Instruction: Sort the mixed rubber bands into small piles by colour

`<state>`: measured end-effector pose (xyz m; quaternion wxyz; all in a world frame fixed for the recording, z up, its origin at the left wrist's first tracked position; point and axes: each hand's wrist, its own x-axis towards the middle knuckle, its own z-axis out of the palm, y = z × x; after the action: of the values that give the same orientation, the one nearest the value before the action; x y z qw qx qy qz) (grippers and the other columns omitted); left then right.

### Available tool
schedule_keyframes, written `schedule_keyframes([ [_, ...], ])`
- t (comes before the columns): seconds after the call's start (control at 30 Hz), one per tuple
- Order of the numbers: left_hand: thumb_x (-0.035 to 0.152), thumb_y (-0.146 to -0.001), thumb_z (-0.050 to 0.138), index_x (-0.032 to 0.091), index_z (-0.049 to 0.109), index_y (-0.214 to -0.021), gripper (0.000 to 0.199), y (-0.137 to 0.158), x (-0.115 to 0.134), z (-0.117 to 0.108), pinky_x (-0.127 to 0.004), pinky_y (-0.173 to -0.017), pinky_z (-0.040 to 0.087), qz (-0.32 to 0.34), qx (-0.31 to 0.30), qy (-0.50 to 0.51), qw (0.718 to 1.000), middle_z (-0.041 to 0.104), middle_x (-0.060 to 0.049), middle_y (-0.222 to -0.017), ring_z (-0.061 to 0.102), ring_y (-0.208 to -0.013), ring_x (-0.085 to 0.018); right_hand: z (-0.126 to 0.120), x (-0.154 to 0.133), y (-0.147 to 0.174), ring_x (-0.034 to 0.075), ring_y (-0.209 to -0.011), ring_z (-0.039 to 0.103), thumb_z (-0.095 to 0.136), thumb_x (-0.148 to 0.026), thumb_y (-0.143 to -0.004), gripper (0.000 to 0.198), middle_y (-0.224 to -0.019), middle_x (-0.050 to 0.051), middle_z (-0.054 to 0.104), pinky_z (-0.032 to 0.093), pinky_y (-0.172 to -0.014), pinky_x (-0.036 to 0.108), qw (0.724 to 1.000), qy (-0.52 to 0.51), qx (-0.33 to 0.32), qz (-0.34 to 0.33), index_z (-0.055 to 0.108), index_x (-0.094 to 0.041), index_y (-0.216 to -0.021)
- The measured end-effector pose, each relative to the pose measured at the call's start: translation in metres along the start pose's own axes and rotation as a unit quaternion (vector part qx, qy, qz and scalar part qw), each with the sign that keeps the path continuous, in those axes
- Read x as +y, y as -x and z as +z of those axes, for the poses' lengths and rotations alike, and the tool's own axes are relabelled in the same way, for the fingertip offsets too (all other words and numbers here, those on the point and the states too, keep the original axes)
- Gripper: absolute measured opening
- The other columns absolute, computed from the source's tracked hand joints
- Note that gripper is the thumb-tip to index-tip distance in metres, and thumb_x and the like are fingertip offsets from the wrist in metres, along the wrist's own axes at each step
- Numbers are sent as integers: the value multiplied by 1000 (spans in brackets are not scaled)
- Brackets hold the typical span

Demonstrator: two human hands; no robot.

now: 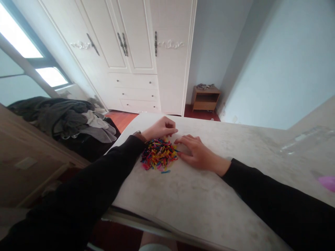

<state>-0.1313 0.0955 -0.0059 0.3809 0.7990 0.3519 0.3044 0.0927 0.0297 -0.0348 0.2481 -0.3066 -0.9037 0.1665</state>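
Note:
A heap of small, many-coloured elastic bands [160, 155] lies on the pale tabletop [167, 202]. My left hand [162, 127] is just beyond the heap, its fingers curled and thumb pressed toward them. Whether something small sits in that pinch is too fine to see. At the heap's right edge, my right hand [197, 152] rests low over the table, thumb and fingers apart. A dark greenish strand shows near its thumb. One blue band [165, 172] lies loose on the near side of the heap.
A pile of dark and grey clothes [65, 118] lies left of the table. Beyond stand a white wardrobe [136, 82] and a small wooden nightstand [206, 99]. Something pink [327, 182] is at the far right. The table's near edge runs below my arms.

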Motion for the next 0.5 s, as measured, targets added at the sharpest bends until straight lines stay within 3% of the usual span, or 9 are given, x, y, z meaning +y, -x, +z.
schedule_keyframes([
  [0.13, 33, -83, 68, 14, 63, -63, 29, -1, -5, 0, -19, -46, 37, -25, -19, 12, 999, 62, -1, -55, 51, -47, -8, -4, -3, 1, 27, -118, 60, 60, -28, -99, 14, -122, 7, 72, 36, -99, 48, 1000, -15, -20, -15, 64, -24, -111],
  [0.23, 33, -83, 69, 13, 65, -66, 26, -1, -3, 0, -18, -46, 38, -34, -27, 16, 999, 63, -1, -55, 53, -47, -8, -6, -6, 1, 27, -119, 60, 58, -29, -101, 15, -121, 8, 73, 37, -100, 48, 999, -11, -38, -31, 68, -24, -111],
  [0.5, 31, -82, 71, 13, 74, -74, 20, 1, 4, 1, -19, -46, 40, -44, -61, 16, 997, 63, 0, -57, 53, -48, -8, -5, 1, -2, 24, -109, 67, 60, -18, -95, 16, -106, 5, 78, 46, -100, 46, 997, -58, 39, -31, 75, -22, -100],
])
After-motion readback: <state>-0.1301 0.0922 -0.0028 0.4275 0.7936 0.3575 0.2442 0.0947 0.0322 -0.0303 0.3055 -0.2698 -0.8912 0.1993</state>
